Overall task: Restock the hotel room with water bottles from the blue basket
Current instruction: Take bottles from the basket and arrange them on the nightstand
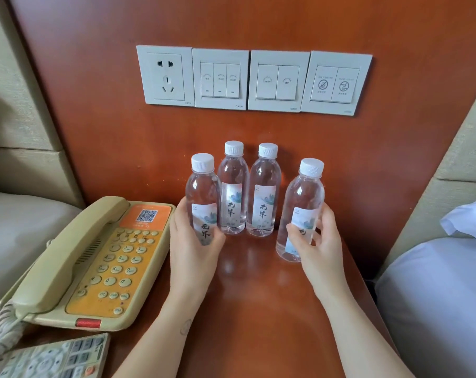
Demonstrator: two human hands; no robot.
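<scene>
Several clear water bottles with white caps stand on a brown wooden nightstand point(253, 290). Two of them, one bottle point(232, 186) and its neighbour point(264, 192), stand upright side by side against the back panel. My left hand point(194, 241) grips the lower part of a third bottle point(202, 192), just left of that pair. My right hand point(317, 241) holds a fourth bottle point(303, 203), which leans slightly and sits to the right of the pair, nearer to me. The blue basket is out of view.
A beige and orange telephone point(103, 266) fills the left side of the nightstand, with a remote control point(54, 358) in front of it. A row of wall switches and a socket point(253, 80) sits above the bottles. White bedding point(438, 296) lies to the right.
</scene>
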